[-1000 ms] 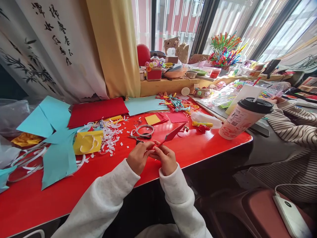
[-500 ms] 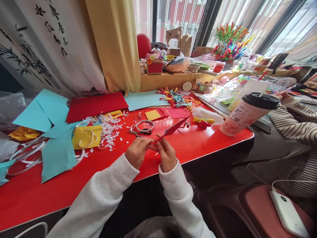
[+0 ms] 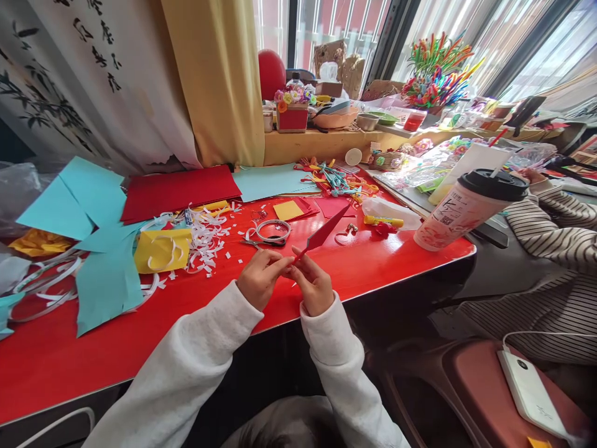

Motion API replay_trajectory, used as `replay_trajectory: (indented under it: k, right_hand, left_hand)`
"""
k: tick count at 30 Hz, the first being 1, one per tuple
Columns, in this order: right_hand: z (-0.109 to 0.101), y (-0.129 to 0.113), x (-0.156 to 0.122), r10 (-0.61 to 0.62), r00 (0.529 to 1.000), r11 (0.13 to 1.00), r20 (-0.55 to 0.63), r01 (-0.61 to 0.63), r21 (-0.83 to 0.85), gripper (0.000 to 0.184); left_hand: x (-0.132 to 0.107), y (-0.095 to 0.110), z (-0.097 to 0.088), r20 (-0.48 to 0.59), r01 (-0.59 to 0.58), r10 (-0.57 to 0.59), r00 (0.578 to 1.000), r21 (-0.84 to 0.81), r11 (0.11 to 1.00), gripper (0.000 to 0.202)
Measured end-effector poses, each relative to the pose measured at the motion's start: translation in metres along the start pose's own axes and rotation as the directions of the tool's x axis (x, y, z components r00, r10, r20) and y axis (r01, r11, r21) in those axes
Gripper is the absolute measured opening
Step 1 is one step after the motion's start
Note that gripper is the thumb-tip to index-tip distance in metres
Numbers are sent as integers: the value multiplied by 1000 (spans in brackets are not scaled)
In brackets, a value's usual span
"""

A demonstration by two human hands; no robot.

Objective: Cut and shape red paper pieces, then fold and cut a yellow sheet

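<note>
Between the fingertips of both hands is a piece of red paper (image 3: 325, 232), its narrow rolled end pinched and its wide flat part slanting up to the right. My left hand (image 3: 261, 275) closes on the narrow end from the left. My right hand (image 3: 312, 283) grips it from the other side, thumb and fingers together. Just beyond the hands lie a roll of clear tape (image 3: 273, 232) and dark-handled scissors (image 3: 262, 241). Farther back, a yellow paper square (image 3: 288, 210) rests on red paper pieces. A yellow glue stick (image 3: 383, 221) lies to the right.
White paper scraps (image 3: 208, 239), a yellow sheet (image 3: 163, 250) and blue paper (image 3: 106, 289) cover the left side. A tall drink cup (image 3: 459, 211) stands at the table's right corner. A person in a striped sleeve (image 3: 536, 227) sits at the right. A white power bank (image 3: 532, 392) lies on a stool.
The red paper has turned slightly, its wide part now tilting up more steeply. Both hands keep their pinch, with the left fingers shifted a little. The camera view has moved slightly.
</note>
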State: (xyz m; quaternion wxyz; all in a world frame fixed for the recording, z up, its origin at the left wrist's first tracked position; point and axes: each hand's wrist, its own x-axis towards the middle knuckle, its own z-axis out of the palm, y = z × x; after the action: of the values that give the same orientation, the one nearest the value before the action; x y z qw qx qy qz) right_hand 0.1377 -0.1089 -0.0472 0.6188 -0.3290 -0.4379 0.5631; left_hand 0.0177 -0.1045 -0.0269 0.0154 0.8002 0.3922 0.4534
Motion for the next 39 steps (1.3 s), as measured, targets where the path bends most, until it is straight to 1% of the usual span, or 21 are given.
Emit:
replay_trajectory:
  k: [2,4,7,9,12,14,17,20,23,29,32,35,39]
  right_hand:
    - [0,2,0,-5,1000,1000,-12,5,3,37]
    - [-1,2,0,0,1000,1000,2,0,-5,35]
    - [-1,1,0,17,999,1000,32,-17,-7,30]
    - [-2,0,0,15,1000,1000,14,-15,6,29]
    - [-3,-1,0,22,1000,1000,1,-22,7,30]
    - [-4,-2,1,32,999,999,15,-32,4,32]
    - [-4,-2,2,46,999,999,11,-46,16,36]
    - [-3,-2,3,72,997,997,8,-73,31,41]
    - [-3,-3,3,82,997,996,16,-82,30,38]
    - [-3,-5,2,73,996,997,43,-74,28,28]
    - [-5,-5,2,74,995,995,68,-78,55,26]
    - [-6,-4,4,91,989,992,120,-100,75,29]
    - [-6,-2,5,113,983,987,143,-128,101,33]
  left_hand:
    - [0,0,0,14,26,-26,1000,-16,1000,24]
    - [0,-1,0,20,33,-32,999,-22,999,24]
    - [1,0,0,5,-13,13,1000,-14,1000,25]
    - [1,1,-1,-4,-51,50,999,-8,999,25]
    - [2,4,-2,3,-55,56,998,-26,998,23]
    - [2,5,-2,15,-45,46,999,-33,998,20]
    - [2,4,-2,25,-62,62,998,-19,998,15]
    - [1,2,-1,39,-92,93,995,-29,995,16]
    - [0,0,-1,54,-100,102,993,-41,994,19]
    - [0,1,-2,98,-108,113,989,-57,992,22]
    - [0,3,-3,109,-97,104,989,-63,993,26]
    - [0,4,-4,121,-95,101,987,-57,994,30]
    - [0,3,-5,72,-87,87,994,1,996,25]
